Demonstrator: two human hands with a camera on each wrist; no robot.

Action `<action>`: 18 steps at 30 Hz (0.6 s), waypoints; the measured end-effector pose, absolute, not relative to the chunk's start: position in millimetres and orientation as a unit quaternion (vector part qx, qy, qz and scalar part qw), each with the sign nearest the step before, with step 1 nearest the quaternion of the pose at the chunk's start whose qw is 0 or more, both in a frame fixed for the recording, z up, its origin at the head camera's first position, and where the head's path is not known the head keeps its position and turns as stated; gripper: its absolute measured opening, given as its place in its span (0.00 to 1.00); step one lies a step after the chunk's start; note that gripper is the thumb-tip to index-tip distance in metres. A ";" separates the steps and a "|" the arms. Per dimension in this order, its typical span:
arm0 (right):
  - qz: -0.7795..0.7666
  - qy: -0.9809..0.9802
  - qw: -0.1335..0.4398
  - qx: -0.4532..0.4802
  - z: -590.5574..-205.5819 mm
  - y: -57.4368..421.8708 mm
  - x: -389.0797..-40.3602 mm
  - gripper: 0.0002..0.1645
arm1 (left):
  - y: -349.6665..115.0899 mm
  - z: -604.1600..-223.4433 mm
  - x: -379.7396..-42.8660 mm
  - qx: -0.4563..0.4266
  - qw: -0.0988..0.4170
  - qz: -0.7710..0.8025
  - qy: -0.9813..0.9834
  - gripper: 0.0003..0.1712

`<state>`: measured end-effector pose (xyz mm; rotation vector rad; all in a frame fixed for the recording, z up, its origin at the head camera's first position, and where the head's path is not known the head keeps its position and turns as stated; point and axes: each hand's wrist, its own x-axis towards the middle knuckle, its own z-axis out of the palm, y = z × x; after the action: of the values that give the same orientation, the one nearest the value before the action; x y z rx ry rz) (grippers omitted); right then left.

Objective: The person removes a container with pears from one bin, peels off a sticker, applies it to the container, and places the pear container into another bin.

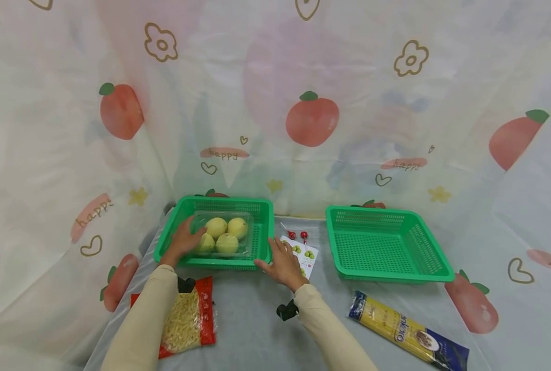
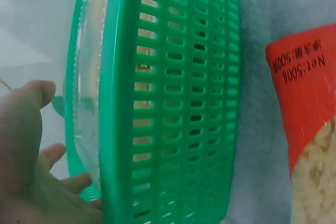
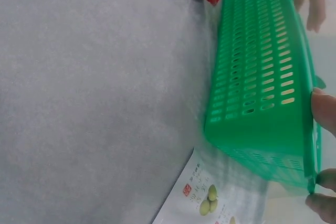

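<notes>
Clear plastic clamshell (image 1: 224,233), four yellow-green round fruits (image 1: 236,228) showing through: lies inside the left green basket (image 1: 229,264), mesh visible along its right side. Left wrist view shows pale fruit behind the slots of the basket wall, so it sits down within the rim; whether its base is flat on the mesh, cannot tell. Left hand (image 1: 182,242) spread at the clamshell's left end, thumb held apart, fingers reaching in past the rim; nothing pinched that I can make out. Right hand (image 1: 284,264) also spread, thumb and fingertips touching the rim at the near right corner; how firmly, cannot tell. Progress, as judged: getting the clamshell into the basket looks done; left over, it seems, is any small settling of it and freeing both hands. Just right of this basket, a printed fruit card (image 1: 306,257), partly hidden by the right hand, with two red lollipops (image 1: 304,235) by its far edge. Farther out on the grey cloth (image 1: 256,330): red-ended bag of short pale pieces (image 1: 184,322), likely pasta, at near left; yellow-and-navy spaghetti packet (image 1: 407,330) at near right; second green basket (image 1: 396,276) behind that packet. Both packets lie outside the baskets
</notes>
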<state>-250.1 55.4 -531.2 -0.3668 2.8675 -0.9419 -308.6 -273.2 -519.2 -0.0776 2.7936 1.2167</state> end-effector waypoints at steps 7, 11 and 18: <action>-0.322 0.937 0.060 -0.122 -530.2 54.0 -249.6 0.52 | -273.6 -518.6 -307.1 -0.090 0.081 0.430 0.895 0.50; -0.328 0.934 0.063 -0.127 -528.5 54.4 -248.7 0.52 | -276.0 -520.7 -308.8 -0.119 0.078 0.439 0.887 0.50; -0.328 0.934 0.067 -0.123 -530.9 56.5 -251.0 0.53 | -271.3 -516.6 -310.9 -0.137 0.053 0.456 0.878 0.51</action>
<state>-251.0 56.5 -530.9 -0.3705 2.8168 -0.9889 -310.9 -271.3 -516.6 -0.4155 2.6671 1.3873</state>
